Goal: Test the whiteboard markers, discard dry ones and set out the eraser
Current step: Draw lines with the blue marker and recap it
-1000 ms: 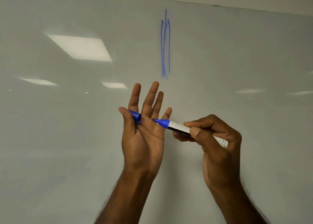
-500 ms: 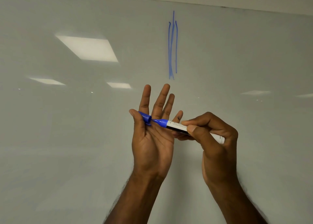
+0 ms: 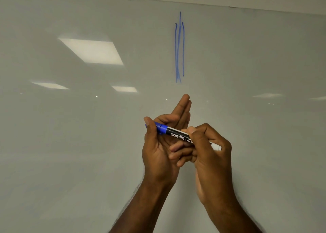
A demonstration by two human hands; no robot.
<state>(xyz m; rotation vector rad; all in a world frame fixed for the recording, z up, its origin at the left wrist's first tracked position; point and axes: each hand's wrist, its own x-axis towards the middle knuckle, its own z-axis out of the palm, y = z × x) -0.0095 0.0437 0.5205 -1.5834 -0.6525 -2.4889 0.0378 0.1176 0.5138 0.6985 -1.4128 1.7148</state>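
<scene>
Since half a second ago the marker (image 3: 178, 134) has slid home into the cap (image 3: 160, 127): the blue tip that showed bare between my hands is now covered, and my left fingers have folded from a flat, spread palm to a closer hold.

My left hand (image 3: 159, 144) pinches the cap between thumb and bent forefinger, the other fingers standing straight up toward the whiteboard (image 3: 70, 144). My right hand (image 3: 208, 150) is clamped round the marker barrel, thumb on top, the white tail end poking out past the knuckles. Both hands meet in front of the board, below the blue test strokes (image 3: 179, 47), which read as solid ink, so I judge this one a keeper.

The risk I see: the cap may not be fully seated. If I let go before it clicks, it could slip off and the tip would dry out, or the marker could drop. No eraser is in view.
</scene>
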